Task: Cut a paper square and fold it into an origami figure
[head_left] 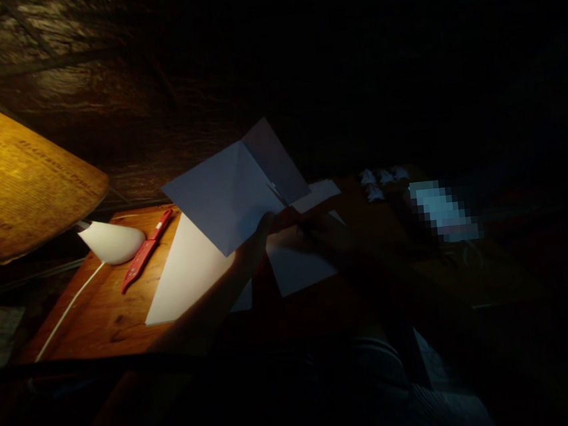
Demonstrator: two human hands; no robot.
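A folded or creased sheet of white paper [222, 192] is raised above the table, its lower edge in my left hand [261, 235]. My fingers are closed on it. Just to the right, my right hand [323, 230] is closed around a pair of scissors [277, 195]. Their thin blades point up and left against the paper, close to the crease where its right part bends away. The scissors' handles are mostly lost in shadow. Beneath my hands, more white sheets [184, 276] lie on the wooden table.
At the left stand a lamp with a yellow shade [24, 178] and a white base [110, 242]; its white cord [70, 310] runs off the table. A red sheathed knife [147, 249] lies beside it. Several crumpled or folded white paper pieces [373, 193] and a bright blurred-out object [443, 211] are right.
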